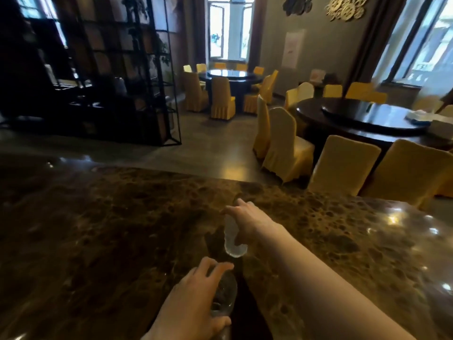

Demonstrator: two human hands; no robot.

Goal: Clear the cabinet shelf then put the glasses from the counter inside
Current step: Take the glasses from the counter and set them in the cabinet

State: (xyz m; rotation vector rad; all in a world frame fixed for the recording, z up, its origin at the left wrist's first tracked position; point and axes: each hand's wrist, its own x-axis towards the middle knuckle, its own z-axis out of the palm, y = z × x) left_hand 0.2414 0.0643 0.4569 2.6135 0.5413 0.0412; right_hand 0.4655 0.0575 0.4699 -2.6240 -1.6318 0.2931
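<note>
Currently, the right hand (247, 222) grips a glass (232, 238) just above the counter (110, 229), long axis tilted towards the camera. The left hand (196, 298), nearer the body, holds a second glass (224, 295). No cabinet is in view.

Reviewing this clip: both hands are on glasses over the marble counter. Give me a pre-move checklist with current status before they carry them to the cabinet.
1. Left hand closed around the near glass: ok.
2. Right hand gripping the far glass: ok, fingers wrap its upper part.
3. Far glass upright: not ok, it tilts with its rim toward the camera.
4. Glasses apart from each other: ok, a small gap shows.
5. Glasses lifted off the counter: cannot tell, blurred.
6. Cabinet shelf cleared: cannot tell, no cabinet in view.
</note>
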